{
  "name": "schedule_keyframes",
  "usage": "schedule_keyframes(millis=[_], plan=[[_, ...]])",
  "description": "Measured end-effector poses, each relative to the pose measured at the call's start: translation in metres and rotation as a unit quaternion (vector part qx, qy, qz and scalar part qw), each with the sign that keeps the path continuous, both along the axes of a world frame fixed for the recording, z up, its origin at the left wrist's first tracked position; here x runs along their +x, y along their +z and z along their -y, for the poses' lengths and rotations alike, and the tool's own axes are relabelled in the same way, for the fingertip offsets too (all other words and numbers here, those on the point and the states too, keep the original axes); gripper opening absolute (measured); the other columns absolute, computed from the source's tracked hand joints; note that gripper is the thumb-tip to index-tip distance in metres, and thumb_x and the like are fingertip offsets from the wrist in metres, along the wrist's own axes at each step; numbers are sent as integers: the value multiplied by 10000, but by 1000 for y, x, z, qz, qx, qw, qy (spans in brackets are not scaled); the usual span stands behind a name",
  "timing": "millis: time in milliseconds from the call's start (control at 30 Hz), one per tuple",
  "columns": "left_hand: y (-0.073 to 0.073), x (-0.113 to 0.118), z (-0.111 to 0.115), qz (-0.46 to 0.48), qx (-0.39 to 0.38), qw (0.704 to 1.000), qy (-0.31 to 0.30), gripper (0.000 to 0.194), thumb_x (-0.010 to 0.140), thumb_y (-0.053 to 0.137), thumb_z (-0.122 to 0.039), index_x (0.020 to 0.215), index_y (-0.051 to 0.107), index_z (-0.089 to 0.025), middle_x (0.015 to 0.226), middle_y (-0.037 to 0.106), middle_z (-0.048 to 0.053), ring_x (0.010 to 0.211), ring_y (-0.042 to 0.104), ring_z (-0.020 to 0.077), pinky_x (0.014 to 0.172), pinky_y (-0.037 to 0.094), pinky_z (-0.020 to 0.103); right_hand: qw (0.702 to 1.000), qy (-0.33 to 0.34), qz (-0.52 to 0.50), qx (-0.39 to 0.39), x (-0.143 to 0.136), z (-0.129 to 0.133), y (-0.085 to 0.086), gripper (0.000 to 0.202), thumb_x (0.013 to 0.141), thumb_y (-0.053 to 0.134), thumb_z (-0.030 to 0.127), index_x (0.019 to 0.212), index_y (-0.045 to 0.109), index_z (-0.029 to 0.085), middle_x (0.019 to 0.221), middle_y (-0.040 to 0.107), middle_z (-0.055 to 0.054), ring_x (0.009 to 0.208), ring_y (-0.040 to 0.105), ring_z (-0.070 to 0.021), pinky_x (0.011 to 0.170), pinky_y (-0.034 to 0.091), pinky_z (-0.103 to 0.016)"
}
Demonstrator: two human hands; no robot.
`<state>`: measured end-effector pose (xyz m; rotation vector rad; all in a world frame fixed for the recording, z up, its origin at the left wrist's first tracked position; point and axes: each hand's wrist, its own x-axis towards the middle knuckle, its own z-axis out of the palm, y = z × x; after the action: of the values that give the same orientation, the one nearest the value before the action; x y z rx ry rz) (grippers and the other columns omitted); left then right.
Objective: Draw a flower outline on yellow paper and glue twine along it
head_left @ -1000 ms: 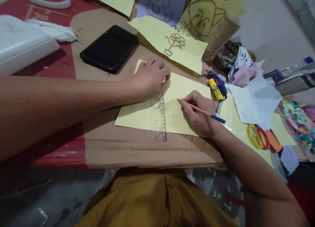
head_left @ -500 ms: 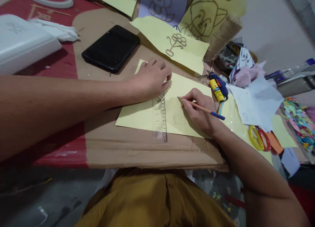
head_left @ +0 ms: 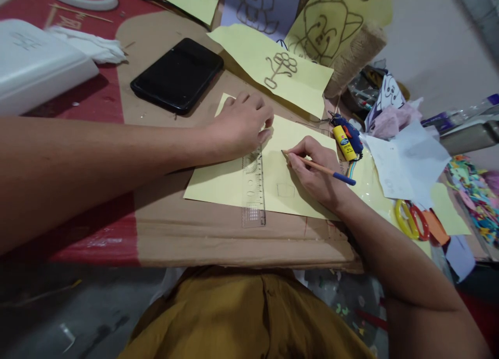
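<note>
A pale yellow sheet of paper (head_left: 210,185) lies on the cardboard-covered table. My left hand (head_left: 245,122) rests palm down on it, fingers loosely bent and apart. A clear plastic ruler (head_left: 253,193) sticks out from beneath that hand towards the table's front edge; its upper end is hidden. My right hand (head_left: 314,169) is closed in a writing grip on a pencil (head_left: 323,169) with a blue end. The pencil's tip is at the paper, right of the ruler. A faint drawn box (head_left: 286,190) shows below the tip.
A black phone (head_left: 177,76) lies behind my left forearm, near a white box (head_left: 42,68). Drawings on paper (head_left: 304,83) and a twine roll (head_left: 354,57) stand behind. At right are a yellow glue stick (head_left: 344,143), scissors (head_left: 406,220) and paper scraps (head_left: 477,198).
The view has shifted very slightly. Both hands keep their places and holds, and the pencil tip has barely moved on the paper.
</note>
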<state>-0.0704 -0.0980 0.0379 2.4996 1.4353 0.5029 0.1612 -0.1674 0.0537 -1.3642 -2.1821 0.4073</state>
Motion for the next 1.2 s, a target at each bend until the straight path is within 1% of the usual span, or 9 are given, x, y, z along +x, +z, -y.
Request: schedule_keyframes(millis=[133, 300, 567, 667, 767, 900, 1000, 1100, 1200], plan=[[2, -1, 2, 13, -4, 1000, -5, 363, 1157, 495, -378, 1375, 739, -220, 1491, 676, 170, 1449, 550, 443, 1227, 479, 641, 1000, 1, -8, -16, -3, -2, 2, 141, 1042, 669, 349, 930, 655, 264, 825, 768, -6, 702, 637, -193, 697, 490, -359], [3, 0, 2, 28, -10, 999, -14, 419, 1163, 493, -425, 1426, 727, -197, 1484, 691, 194, 1459, 524, 472, 1231, 453, 678, 1000, -8, -8, -20, -5, -1, 2, 160, 1055, 660, 372, 935, 656, 267, 840, 770, -13, 730, 655, -203, 714, 501, -368], [2, -1, 1, 25, -16, 1000, -7, 439, 1174, 504, -520, 1396, 725, -213, 1503, 675, 175, 1474, 515, 451, 1246, 445, 649, 1000, -7, -6, -14, -5, -3, 0, 148, 1061, 660, 351, 941, 644, 266, 840, 757, -10, 721, 636, -199, 704, 479, -357], [2, 0, 2, 19, -13, 1000, -5, 410, 1183, 495, -472, 1378, 725, -194, 1512, 668, 184, 1466, 519, 435, 1244, 454, 632, 1000, 1, -12, -10, -4, -5, -1, 145, 1063, 661, 342, 943, 643, 262, 837, 754, -6, 720, 640, -195, 700, 471, -355], [1, 1, 0, 15, -5, 1000, -5, 375, 1167, 496, -398, 1360, 737, -185, 1497, 671, 199, 1463, 542, 458, 1223, 474, 647, 1000, 2, -13, -11, -4, -5, -2, 139, 1065, 656, 335, 948, 643, 261, 840, 756, -6, 735, 653, -198, 705, 475, -358], [0, 0, -2, 30, -6, 1000, -7, 390, 1157, 517, -434, 1384, 741, -209, 1462, 689, 182, 1470, 548, 472, 1232, 471, 658, 1000, -4, -11, -12, -6, -6, -1, 137, 1057, 661, 336, 942, 643, 264, 839, 762, -10, 737, 655, -203, 710, 482, -361], [2, 0, 0, 28, -11, 1000, -9, 395, 1158, 501, -412, 1407, 739, -218, 1478, 688, 180, 1474, 542, 470, 1234, 469, 666, 1000, -2, -9, -9, -7, -7, 0, 129, 1045, 665, 338, 939, 642, 268, 840, 767, -11, 743, 665, -210, 724, 494, -366], [4, 0, 1, 19, -17, 1000, -3, 381, 1158, 495, -388, 1384, 744, -209, 1511, 670, 184, 1481, 537, 470, 1233, 466, 659, 1000, -4, -4, -12, -8, -9, 0, 136, 1044, 665, 352, 938, 638, 271, 836, 769, -13, 752, 674, -218, 732, 500, -371], [6, 1, 2, 23, -22, 1000, 3, 392, 1160, 499, -426, 1370, 748, -209, 1515, 667, 188, 1480, 536, 477, 1239, 455, 658, 1000, -6, -4, -12, -9, -10, 1, 138, 1049, 658, 349, 939, 634, 268, 841, 768, -16, 763, 677, -217, 737, 501, -370]])
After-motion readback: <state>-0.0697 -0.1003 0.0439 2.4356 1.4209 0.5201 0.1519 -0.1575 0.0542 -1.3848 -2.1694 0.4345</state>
